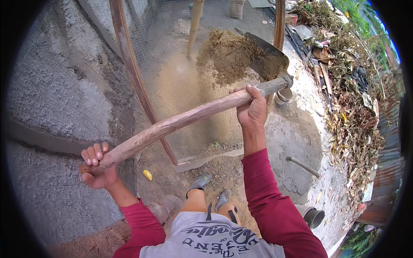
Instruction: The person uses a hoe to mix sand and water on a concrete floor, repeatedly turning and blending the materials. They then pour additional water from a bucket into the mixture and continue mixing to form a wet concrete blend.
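My right hand [253, 105], at two o'clock, is clamped round the shovel handle [180, 118], just short of the grey socket. My left hand [101, 167], at eight o'clock, is wrapped about the butt end, its fingers curled over the top. The handle is bare wood, slightly bowed, rough and scuffed, slanting up to a dark, curved metal shovel blade [269, 56] at one o'clock. Clumpy brown sand [228, 53] spills off the blade, and a blurred tan spray hangs toward the centre. Behind it lies a fine wire mesh [148, 51], edged at ten o'clock by a reddish-brown wooden bar [133, 73]. A pale round pole [195, 26] stands at twelve.

Toward six o'clock, my grey shirt front [189, 219] carries dark lettering, part script and part block capitals, upside down from here. Grey boots [200, 182] stand on grit just above it. A yellow oval thing [147, 174] lies at eight. The rough cement wall [56, 94] fills nine to ten; crisp brown leaves [352, 124] heap at three, and a dark-mouthed cylinder [314, 218] lies at four.
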Demonstrator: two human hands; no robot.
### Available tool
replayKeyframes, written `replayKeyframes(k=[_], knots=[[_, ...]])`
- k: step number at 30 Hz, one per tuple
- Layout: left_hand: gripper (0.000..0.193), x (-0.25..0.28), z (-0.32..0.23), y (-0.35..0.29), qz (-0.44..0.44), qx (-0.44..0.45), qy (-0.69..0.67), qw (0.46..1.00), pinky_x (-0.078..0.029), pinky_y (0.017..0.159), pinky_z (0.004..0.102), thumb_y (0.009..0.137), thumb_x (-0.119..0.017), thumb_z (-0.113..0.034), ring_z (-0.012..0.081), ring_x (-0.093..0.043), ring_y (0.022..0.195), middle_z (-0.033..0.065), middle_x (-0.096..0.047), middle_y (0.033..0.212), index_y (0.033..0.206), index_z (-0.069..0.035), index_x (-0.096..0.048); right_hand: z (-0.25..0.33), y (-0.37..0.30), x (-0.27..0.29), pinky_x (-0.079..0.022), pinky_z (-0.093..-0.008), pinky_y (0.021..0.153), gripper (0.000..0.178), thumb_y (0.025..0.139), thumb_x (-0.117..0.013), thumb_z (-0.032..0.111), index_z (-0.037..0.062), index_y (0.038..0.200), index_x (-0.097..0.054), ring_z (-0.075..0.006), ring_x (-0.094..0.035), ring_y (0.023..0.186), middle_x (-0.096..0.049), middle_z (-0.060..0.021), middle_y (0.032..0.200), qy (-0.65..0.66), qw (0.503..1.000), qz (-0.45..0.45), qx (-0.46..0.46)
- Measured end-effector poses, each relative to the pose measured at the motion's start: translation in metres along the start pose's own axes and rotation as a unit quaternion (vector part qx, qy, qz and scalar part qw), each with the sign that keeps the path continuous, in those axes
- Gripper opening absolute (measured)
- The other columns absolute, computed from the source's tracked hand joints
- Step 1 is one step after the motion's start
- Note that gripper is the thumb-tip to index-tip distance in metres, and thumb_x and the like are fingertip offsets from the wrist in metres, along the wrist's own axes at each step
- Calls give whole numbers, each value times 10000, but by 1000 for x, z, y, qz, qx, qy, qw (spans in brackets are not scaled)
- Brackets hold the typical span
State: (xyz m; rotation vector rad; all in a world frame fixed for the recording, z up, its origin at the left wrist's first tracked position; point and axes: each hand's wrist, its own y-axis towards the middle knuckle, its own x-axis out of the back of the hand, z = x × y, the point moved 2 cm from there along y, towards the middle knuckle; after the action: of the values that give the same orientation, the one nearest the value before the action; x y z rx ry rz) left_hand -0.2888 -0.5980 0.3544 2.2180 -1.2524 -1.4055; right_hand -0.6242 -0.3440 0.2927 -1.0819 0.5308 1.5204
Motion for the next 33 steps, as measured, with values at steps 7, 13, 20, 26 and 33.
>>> replayKeyframes(k=[7, 13, 20, 26, 33], knots=[[319, 105, 78, -86, -360, 205, 27, 910, -464, 756, 340, 936, -662, -382, 197, -539, 761, 34, -557, 777, 872, -82, -574, 54, -46, 52, -501, -499, 771, 243, 855, -590, 52, 33, 1064, -469, -294, -578, 709, -559, -124, 783, 4, 997, -63, 46], [376, 127, 136, -128, -266, 259, 640, 673, -448, 553, 365, 916, -692, -332, 203, -548, 549, 52, -566, 604, 698, -45, -586, 48, -130, 236, -504, -470, 695, 128, 862, -571, 85, 46, 929, -468, -275, -535, 631, -513, -111, 710, 15, 926, -376, 28], [573, -30, 199, -189, 463, 400, 698, 371, -501, 666, 477, 845, -606, -625, 386, -667, 732, 173, -664, 678, 794, -64, -712, 3, -317, 540, -485, -470, 560, 243, 838, -588, 119, 41, 1007, -431, -274, -512, 585, -490, -122, 709, 83, 740, -667, -18], [460, -95, 225, -304, 717, 587, 355, 125, -523, 727, 447, 796, -735, -430, 343, -678, 751, 164, -683, 798, 988, -19, -666, -38, -481, 679, -479, -419, 546, 319, 826, -656, 99, 53, 1069, -455, -251, -520, 597, -509, -125, 775, 119, 636, -762, -16], [315, -154, 250, -431, 704, 631, 308, 102, -520, 787, 461, 732, -674, -113, 417, -664, 874, 246, -674, 899, 1003, 19, -582, -6, -449, 731, -482, -457, 499, 304, 854, -656, 57, 48, 1097, -474, -287, -549, 585, -540, -143, 783, 69, 632, -769, -67]])
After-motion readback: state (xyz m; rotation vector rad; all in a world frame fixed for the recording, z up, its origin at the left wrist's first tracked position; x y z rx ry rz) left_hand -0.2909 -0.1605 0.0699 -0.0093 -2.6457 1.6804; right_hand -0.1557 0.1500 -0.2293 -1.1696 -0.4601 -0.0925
